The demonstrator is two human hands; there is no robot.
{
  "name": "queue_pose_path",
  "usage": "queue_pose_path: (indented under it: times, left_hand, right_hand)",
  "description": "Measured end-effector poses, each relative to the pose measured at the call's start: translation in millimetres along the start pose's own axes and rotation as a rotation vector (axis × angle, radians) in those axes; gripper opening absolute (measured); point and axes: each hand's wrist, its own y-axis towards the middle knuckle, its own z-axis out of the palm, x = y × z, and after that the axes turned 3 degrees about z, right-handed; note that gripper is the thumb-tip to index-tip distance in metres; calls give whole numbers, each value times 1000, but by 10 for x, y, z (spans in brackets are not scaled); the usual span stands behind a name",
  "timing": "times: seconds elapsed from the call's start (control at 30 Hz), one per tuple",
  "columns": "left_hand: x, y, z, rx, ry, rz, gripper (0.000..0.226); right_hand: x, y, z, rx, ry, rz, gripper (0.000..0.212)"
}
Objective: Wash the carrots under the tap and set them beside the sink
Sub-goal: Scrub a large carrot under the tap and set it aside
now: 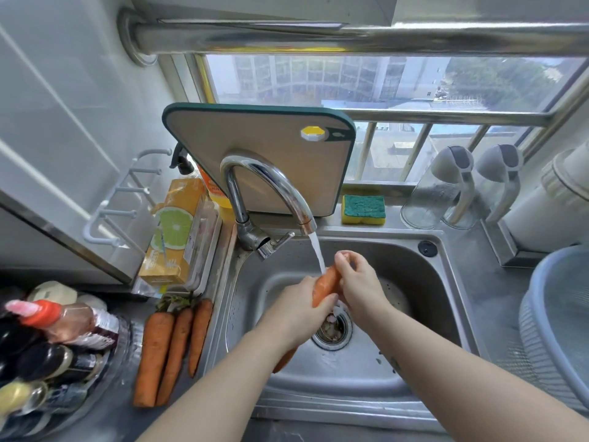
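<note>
Over the steel sink (424,301), I hold one orange carrot (325,285) in the water stream running from the curved tap (271,183). My left hand (301,311) grips the carrot's lower part, and its thin tip (284,359) pokes out below my wrist. My right hand (358,282) is curled around the carrot's upper end. Three more carrots (172,346) lie side by side on the counter just left of the sink, their stalk ends pointing away from me.
Sauce bottles (54,339) crowd the near left counter. An orange carton (173,231) stands behind the carrots. A cutting board (271,135) leans against the window, with a sponge (363,209) beside it. Two clear jugs (446,189) and a blue basin (561,320) occupy the right side.
</note>
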Motion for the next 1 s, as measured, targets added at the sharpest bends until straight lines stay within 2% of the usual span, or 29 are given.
queue_pose_path:
  times: [0.13, 0.27, 0.33, 0.43, 0.53, 0.6, 0.63, 0.7, 0.8, 0.83, 0.9, 1.0]
  left_hand:
    - [100, 32, -54, -9, -55, -55, 39]
    - [113, 97, -85, 22, -202, -101, 65]
    - [146, 146, -62, 35, -263, -167, 73]
    - [169, 165, -33, 58, -439, -217, 72]
    - [114, 155, -18, 31, -360, -153, 65]
    - [96, 134, -8, 30, -294, -60, 64]
    - [97, 117, -14, 41, -301, -37, 67]
    - [130, 97, -44, 42, -383, -42, 71]
    - [175, 97, -122, 52, -519, -96, 52]
    - [188, 106, -137, 62, -546, -106, 48]
    - [211, 126, -156, 82, -569, -119, 49]
    - [182, 172, -175, 99, -519, -141, 55]
  right_hand:
    - [47, -79, -93, 245, 268, 112, 24]
    - [36, -164, -112, 414, 366, 75, 30]
    - [20, -183, -90, 369, 242, -19, 31]
    - [-24, -152, -84, 234, 31, -141, 23]
    - [-19, -77, -54, 57, -86, -212, 16]
    - [7, -4, -39, -15, -94, -224, 31]
    - [36, 6, -34, 4, -78, -212, 37]
    - [83, -8, -44, 124, -11, -132, 35]
    - [50, -66, -98, 384, 94, -40, 18]
    - [18, -80, -120, 431, 106, -53, 21]
    - [-17, -80, -140, 420, 61, -112, 28]
    - [12, -67, -123, 284, -8, -176, 14]
